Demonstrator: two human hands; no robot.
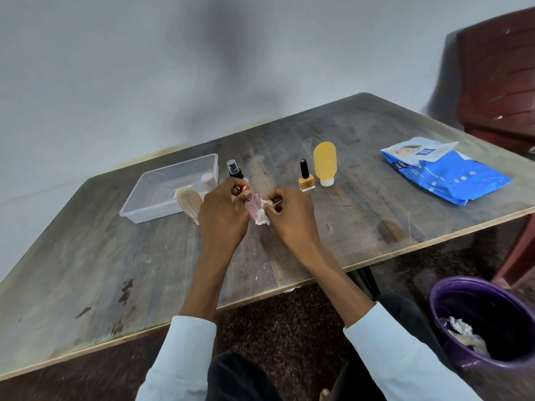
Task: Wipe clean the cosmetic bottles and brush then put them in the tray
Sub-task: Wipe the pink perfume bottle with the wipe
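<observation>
Pink bottle (pixel 254 211), small, light and likely slick, sits between both hands: left hand (pixel 223 211) pinches its cap end, right hand (pixel 292 215) presses a wipe (pixel 265 208) against it. Beyond the left hand, the tray (pixel 173 189).

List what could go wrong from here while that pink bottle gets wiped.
The left hand holds the pink bottle off the table while the right hand rubs it with a wipe; it may slip. The spray bottle and brush stand close to the left hand, so a knuckle could topple either.
</observation>
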